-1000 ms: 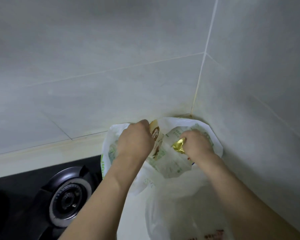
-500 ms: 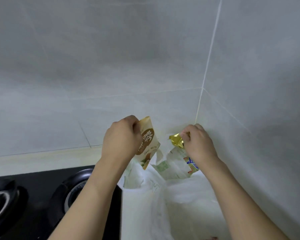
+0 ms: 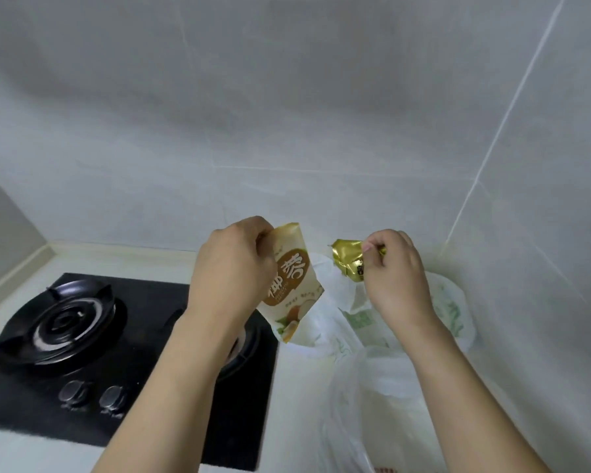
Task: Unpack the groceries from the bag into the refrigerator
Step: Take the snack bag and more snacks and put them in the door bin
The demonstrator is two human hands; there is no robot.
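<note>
Up at chest height in the head view, the left hand (image 3: 234,268) curls its fingers round the upper edge of a cream and brown packet (image 3: 292,288), which hangs tilted above the right side of the black gas stove (image 3: 123,353). Just beside it, the right hand (image 3: 394,278) pinches a crumpled gold wrapper (image 3: 347,259) between thumb and fingertips, holding it clear of the white plastic bag (image 3: 451,312) that sits open on the pale counter (image 3: 171,259) in the corner of the grey tiled wall (image 3: 287,114). A second, clearer plastic bag (image 3: 372,404) lies nearer the camera, under the right forearm. Both packets are out of the bag and apart from each other.
</note>
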